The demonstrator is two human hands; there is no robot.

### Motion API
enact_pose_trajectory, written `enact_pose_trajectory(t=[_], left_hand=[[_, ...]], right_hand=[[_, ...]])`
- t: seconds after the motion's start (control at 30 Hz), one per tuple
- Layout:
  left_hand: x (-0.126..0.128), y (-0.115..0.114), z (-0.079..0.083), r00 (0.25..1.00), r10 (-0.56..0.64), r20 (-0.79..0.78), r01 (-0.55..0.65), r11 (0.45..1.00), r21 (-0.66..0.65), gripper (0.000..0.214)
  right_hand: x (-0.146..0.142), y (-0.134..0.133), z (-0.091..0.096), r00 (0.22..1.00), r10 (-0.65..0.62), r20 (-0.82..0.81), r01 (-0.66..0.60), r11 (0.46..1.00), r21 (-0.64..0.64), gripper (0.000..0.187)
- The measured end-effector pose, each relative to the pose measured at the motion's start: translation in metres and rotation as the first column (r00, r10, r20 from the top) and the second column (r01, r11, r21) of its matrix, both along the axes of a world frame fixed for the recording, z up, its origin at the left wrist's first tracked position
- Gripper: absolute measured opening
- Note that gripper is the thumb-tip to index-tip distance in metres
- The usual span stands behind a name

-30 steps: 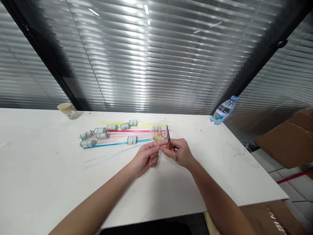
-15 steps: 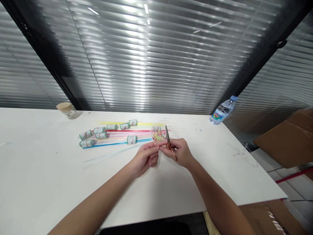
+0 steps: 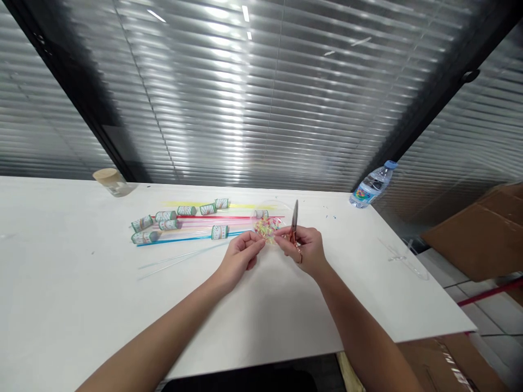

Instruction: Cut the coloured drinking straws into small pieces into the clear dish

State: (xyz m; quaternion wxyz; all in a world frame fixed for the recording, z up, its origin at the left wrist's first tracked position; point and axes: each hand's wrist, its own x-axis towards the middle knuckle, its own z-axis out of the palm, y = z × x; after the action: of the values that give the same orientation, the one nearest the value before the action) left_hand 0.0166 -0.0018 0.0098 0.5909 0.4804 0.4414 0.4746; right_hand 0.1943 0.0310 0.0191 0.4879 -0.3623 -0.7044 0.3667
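Observation:
My left hand [image 3: 239, 260] is closed in a pinch at the near edge of a clear shallow dish. Whatever lies between its fingertips is too small to make out. In my right hand [image 3: 307, 251] is a pair of small scissors [image 3: 295, 216] with copper-coloured handles, blades pointing up and away from me. The thumb and forefinger of that hand also pinch close to the left fingertips, with a small gap between the hands. Behind them sits the clear dish [image 3: 281, 206], holding many tiny coloured pieces [image 3: 265, 225], yellow, pink and red.
Left of the dish lie bundles of thin coloured strips, including blue strips [image 3: 188, 240], with several patterned paper rolls [image 3: 219, 232]. Two pale strips [image 3: 175, 262] lie nearer. A jar [image 3: 116, 185], a water bottle [image 3: 372, 186] and a clear plastic item [image 3: 402, 258] are farther out on the white table [image 3: 102, 310].
My hands have moved apart from touching. The right hand has shifted right, and the scissors have swung more upright, their tips now farther right.

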Motion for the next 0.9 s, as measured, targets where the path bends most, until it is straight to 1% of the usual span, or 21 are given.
enact_pose_trajectory(t=[0.03,0.07,0.1,0.13,0.17,0.23,0.27,0.3,0.33,0.4,0.47,0.57,0.73,0.8,0.9], left_hand=[[-0.001,0.000,0.000,0.988,0.066,-0.140,-0.052,0.994,0.100,0.028],[-0.002,-0.001,-0.001,0.948,0.135,-0.287,-0.076,0.976,0.206,0.026],[-0.003,-0.001,-0.002,0.881,0.200,-0.428,-0.069,0.951,0.302,0.024],[-0.004,-0.002,-0.002,0.793,0.249,-0.555,-0.031,0.928,0.371,0.025],[-0.005,-0.002,-0.004,0.695,0.282,-0.662,0.020,0.912,0.410,0.029],[-0.005,-0.002,-0.006,0.516,0.287,-0.807,0.124,0.907,0.402,0.041],[-0.006,-0.002,-0.007,0.448,0.268,-0.853,0.166,0.913,0.374,0.045],[-0.006,-0.001,-0.008,0.394,0.243,-0.886,0.197,0.919,0.340,0.046],[-0.006,0.000,-0.009,0.357,0.218,-0.908,0.220,0.925,0.309,0.047],[-0.006,0.002,-0.012,0.319,0.179,-0.931,0.250,0.931,0.265,0.043],[-0.007,0.004,-0.014,0.307,0.162,-0.938,0.266,0.932,0.248,0.038],[-0.008,0.006,-0.017,0.297,0.161,-0.941,0.281,0.927,0.247,0.031],[-0.008,0.006,-0.016,0.258,0.163,-0.952,0.331,0.911,0.246,0.028],[-0.008,0.005,-0.015,0.258,0.162,-0.952,0.338,0.909,0.246,0.026],[-0.008,0.003,-0.014,0.278,0.164,-0.946,0.336,0.906,0.256,0.023]], right_hand=[[0.002,0.002,0.001,0.998,-0.058,-0.033,0.058,0.998,-0.013,0.017],[0.003,0.004,0.002,0.990,-0.117,-0.073,0.115,0.993,-0.031,0.018],[0.005,0.007,0.003,0.979,-0.170,-0.116,0.166,0.985,-0.051,0.018],[0.007,0.010,0.003,0.963,-0.218,-0.160,0.209,0.975,-0.072,0.019],[0.008,0.013,0.003,0.944,-0.261,-0.202,0.248,0.965,-0.091,0.020],[0.012,0.020,0.002,0.904,-0.327,-0.276,0.304,0.944,-0.125,0.020],[0.013,0.024,0.002,0.885,-0.351,-0.307,0.324,0.936,-0.138,0.020],[0.014,0.027,0.001,0.867,-0.372,-0.331,0.341,0.928,-0.148,0.021],[0.015,0.030,0.000,0.851,-0.392,-0.349,0.359,0.920,-0.159,0.022],[0.017,0.034,0.000,0.823,-0.429,-0.373,0.389,0.903,-0.182,0.025],[0.018,0.037,0.000,0.798,-0.457,-0.393,0.408,0.889,-0.206,0.028],[0.019,0.039,0.001,0.776,-0.481,-0.409,0.427,0.877,-0.221,0.031],[0.022,0.042,0.000,0.751,-0.507,-0.423,0.456,0.861,-0.224,0.030],[0.023,0.043,-0.001,0.740,-0.519,-0.429,0.466,0.854,-0.229,0.031],[0.025,0.047,-0.003,0.727,-0.537,-0.428,0.479,0.843,-0.244,0.032]])
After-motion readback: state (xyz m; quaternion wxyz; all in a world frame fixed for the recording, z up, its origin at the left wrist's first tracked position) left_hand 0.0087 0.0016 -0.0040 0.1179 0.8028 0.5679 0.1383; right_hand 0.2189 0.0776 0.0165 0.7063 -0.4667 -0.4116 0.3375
